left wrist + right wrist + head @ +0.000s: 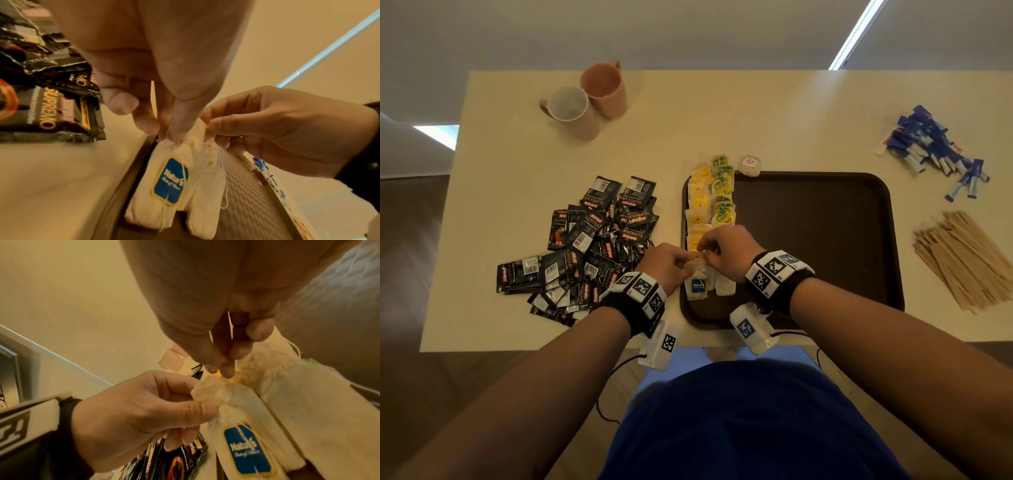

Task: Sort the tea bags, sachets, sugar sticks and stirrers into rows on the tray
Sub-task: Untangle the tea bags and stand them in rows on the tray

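From overhead, my left hand (666, 265) and right hand (726, 251) meet over the near left corner of the brown tray (825, 240), where tea bags (710, 200) lie in two rows; black sachets (592, 240) sit left of it, blue sugar sticks (935, 150) and wooden stirrers (965, 260) right. At my left wrist, thumb and fingers pinch the gathered top of a blue-tagged tea bag (164, 183). At my right wrist, fingertips (226, 368) pinch that same bag's top.
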A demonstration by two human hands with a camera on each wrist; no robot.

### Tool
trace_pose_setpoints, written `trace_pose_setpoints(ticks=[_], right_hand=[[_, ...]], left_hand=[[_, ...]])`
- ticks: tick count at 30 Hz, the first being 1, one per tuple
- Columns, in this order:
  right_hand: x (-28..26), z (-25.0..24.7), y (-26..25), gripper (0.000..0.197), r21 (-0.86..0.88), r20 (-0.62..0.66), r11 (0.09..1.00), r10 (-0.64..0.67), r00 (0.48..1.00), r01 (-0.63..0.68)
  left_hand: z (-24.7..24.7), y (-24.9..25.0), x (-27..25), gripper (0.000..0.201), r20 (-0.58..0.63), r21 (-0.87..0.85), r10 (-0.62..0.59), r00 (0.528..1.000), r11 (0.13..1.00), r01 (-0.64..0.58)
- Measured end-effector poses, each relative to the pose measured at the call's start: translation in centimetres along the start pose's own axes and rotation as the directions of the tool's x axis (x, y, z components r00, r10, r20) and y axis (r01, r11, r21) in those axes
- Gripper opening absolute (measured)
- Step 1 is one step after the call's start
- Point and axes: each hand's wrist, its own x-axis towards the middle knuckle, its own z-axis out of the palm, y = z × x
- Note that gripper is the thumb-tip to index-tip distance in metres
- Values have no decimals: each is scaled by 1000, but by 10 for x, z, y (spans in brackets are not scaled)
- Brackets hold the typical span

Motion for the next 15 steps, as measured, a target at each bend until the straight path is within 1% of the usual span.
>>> trace_pose_setpoints(ticks=[3,5,7,9,11,13,15], right_hand=[[-2,-5,12,20,89,-76,994,65,995,-58],[-3,-11,24,17,114,-112,989,112,987,-100],[-4,-16,37,12,113,-106,980,177,978,-165],[-7,-16,49,10,94,-35,966,243,969,-239],[-11,-14,57,13,56,57,956,284,957,-288],[-15,-11,59,16,44,129,952,296,946,-304],[-18,-7,59,18,50,169,953,287,943,-299]], left_hand=[[1,-2,4,24,32,13,-47,998,999,46],[0,-2,6,27,65,35,-59,996,998,57],[-1,-2,7,28,78,46,-50,996,998,47],[-2,-2,7,25,77,27,-25,997,999,23],[-3,-1,7,23,68,10,2,998,1000,-2],[-4,1,8,18,58,-1,31,998,1000,-31],[-5,5,8,13,54,-6,68,996,998,-68]])
